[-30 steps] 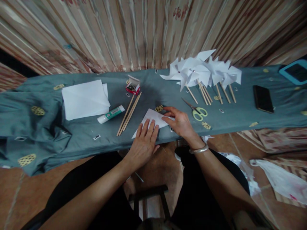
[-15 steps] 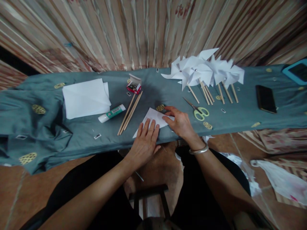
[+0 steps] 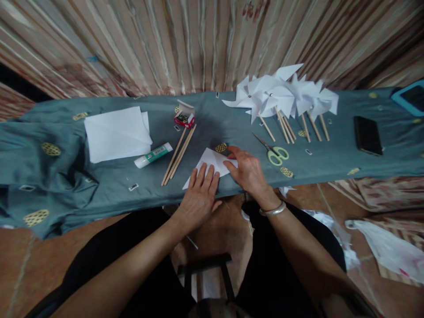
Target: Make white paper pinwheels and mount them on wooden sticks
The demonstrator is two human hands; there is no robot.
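Note:
A sheet of white paper (image 3: 212, 157), folded into a triangle, lies on the cloth-covered table near its front edge. My left hand (image 3: 200, 190) rests flat on the paper's lower middle, fingers stretched out and apart. At the paper's right corner is my right hand (image 3: 247, 170), thumb on the paper and fingers bent beside it; that corner is hidden under the hand. Green-handled scissors (image 3: 273, 152) lie to the right of my right hand. Left of the paper are several thin wooden sticks (image 3: 179, 157).
A glue stick (image 3: 153, 155), a stack of white paper (image 3: 115, 134) and an open red box of small metal pins (image 3: 184, 118) sit to the left. Several paper pinwheels (image 3: 281, 95) on sticks lie at the back right. A black phone (image 3: 367, 135) and a blue-framed device (image 3: 410, 99) are farther right.
My right thumb and hand have shifted slightly left along the paper's right side. My left hand stays pressed on the paper. The whole view has moved a little.

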